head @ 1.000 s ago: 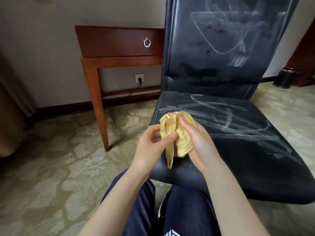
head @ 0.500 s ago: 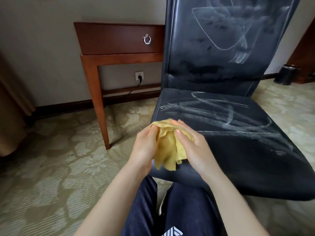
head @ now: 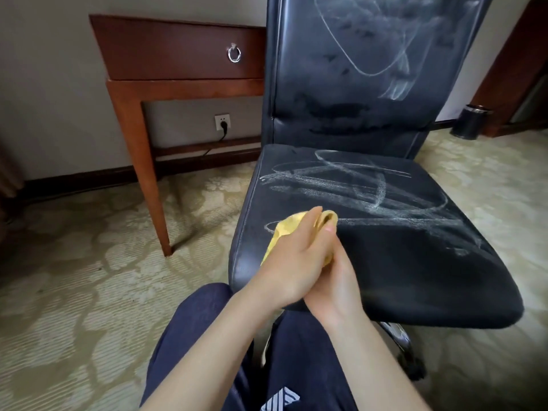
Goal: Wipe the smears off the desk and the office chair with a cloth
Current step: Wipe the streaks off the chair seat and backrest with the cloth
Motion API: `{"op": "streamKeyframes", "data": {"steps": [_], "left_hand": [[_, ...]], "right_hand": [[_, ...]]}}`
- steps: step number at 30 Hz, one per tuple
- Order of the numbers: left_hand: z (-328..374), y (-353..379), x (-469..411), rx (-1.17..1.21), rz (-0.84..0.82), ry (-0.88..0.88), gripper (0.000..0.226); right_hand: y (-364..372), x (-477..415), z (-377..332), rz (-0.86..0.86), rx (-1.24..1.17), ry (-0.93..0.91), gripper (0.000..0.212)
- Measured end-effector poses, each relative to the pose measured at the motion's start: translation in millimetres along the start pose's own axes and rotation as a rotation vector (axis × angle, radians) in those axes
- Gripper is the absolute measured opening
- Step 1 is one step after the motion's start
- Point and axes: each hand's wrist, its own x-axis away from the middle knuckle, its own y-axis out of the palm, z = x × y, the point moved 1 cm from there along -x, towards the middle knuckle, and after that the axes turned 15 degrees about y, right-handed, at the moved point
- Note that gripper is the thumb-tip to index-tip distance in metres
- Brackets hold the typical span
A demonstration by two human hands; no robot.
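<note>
A black office chair stands in front of me, with white smears across its seat (head: 355, 194) and its backrest (head: 370, 46). Both my hands are pressed together over the seat's front left part, with a bunched yellow cloth (head: 283, 231) between them. My left hand (head: 296, 262) lies on top, and the cloth's far end pokes out between its forefinger and thumb. My right hand (head: 338, 287) holds the cloth from below and the right. Most of the cloth is hidden by the hands. The brown wooden desk (head: 178, 51) stands behind, at the left.
The desk leg (head: 148, 185) comes down to the patterned carpet left of the chair. A plugged wall socket (head: 222, 121) sits under the desk. A black bin (head: 471, 121) stands far right. The chair's castor (head: 413, 370) shows under the seat. My dark-trousered legs fill the bottom.
The hands have closed together, folding the hanging cloth into a compact wad. They have also dropped lower, toward the seat's front left part.
</note>
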Motion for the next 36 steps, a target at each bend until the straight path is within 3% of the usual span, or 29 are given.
{"op": "streamKeyframes", "data": {"steps": [2,4,7,9,12,15,18,21,24,32,36], "left_hand": [[3.7,6.4,3.2,-0.083,-0.060,0.092,0.046],[-1.6,1.9,5.9,-0.135,-0.028,0.132,0.049],[-30.0,-16.4,12.0,-0.368,0.046,0.088,0.050],[-53.0,-29.1,18.2,-0.574,0.016,0.024,0.067],[-82.7,-39.7,26.0,-0.723,-0.089,-0.169,0.106],[-98.9,-40.6,30.2,-0.716,-0.132,-0.234,0.126],[-106.0,-39.6,32.7,-0.728,-0.116,-0.211,0.130],[-110.0,-41.2,34.2,-0.746,-0.068,-0.162,0.130],[-112.2,-41.8,33.1,-0.726,-0.051,-0.146,0.129],[-115.9,-58.8,31.7,-0.689,-0.127,-0.153,0.121],[-115.4,-65.3,32.7,-0.749,-0.129,-0.126,0.115]], "right_hand": [[-7.0,3.1,-13.8,0.074,-0.041,-0.141,0.049],[-18.5,9.5,-37.9,0.207,0.044,-0.397,0.041],[-37.2,19.2,-73.6,0.550,0.294,-0.699,0.030],[-50.9,19.8,-90.1,0.720,0.476,-0.804,0.035],[-66.0,7.1,-93.3,0.850,0.955,-0.821,0.040],[-68.2,-8.4,-72.6,0.783,1.464,-0.780,0.040],[-62.9,-23.6,-46.1,0.774,1.733,-0.764,0.032],[-57.3,-35.9,-36.0,0.865,1.835,-0.686,0.033],[-53.3,-45.5,-37.7,0.842,1.900,-0.595,0.039],[-4.6,-93.0,-19.7,0.503,2.106,-0.498,0.046],[4.6,-82.5,8.7,0.282,2.108,-0.597,0.046]]}}
